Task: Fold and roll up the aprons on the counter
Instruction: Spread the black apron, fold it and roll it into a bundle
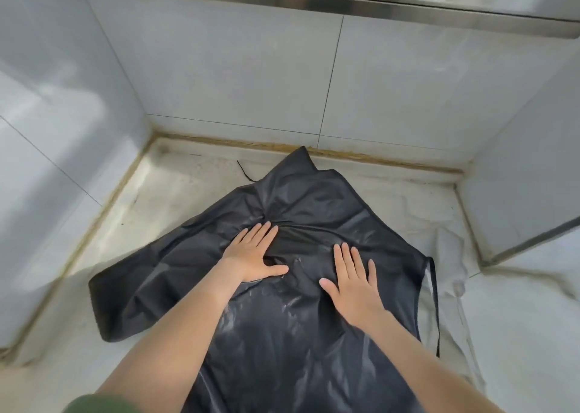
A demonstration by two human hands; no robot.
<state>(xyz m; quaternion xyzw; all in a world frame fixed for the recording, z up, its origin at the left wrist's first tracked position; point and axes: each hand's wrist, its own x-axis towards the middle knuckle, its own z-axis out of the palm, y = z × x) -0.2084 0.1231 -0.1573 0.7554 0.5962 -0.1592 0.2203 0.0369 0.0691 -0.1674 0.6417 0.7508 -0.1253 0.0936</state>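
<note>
White counter (pixel 175 211) — dark apron (pixel 314 211) flat beneath both hands' straight fingers (pixel 351 258).

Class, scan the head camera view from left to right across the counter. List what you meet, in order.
Left tiled wall → bare counter → left hand → right hand, both flat on the black apron → apron's edge strap → crumpled white cloth → right wall.

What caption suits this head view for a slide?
Left hand and right hand press flat on a dark apron lying on the counter.
</note>
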